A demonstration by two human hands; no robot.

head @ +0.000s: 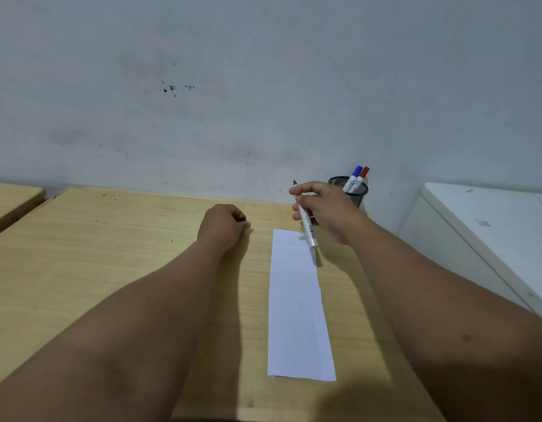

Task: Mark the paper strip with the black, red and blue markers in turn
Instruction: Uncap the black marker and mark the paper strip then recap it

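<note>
A long white paper strip [297,306] lies lengthwise on the wooden table [111,254], blank as far as I can see. My right hand [327,208] hovers over its far end and grips the black marker [307,229], uncapped, with the black tip pointing up and away toward the wall. My left hand [224,223] rests on the table left of the strip, fingers closed around a small black thing that looks like the marker's cap. The blue marker [355,175] and red marker [361,176] stand capped in a black mesh cup [356,194] behind my right hand.
A grey stained wall rises right behind the table. A white cabinet [489,233] stands to the right, below table height. A second wooden table [10,199] edges in at the far left.
</note>
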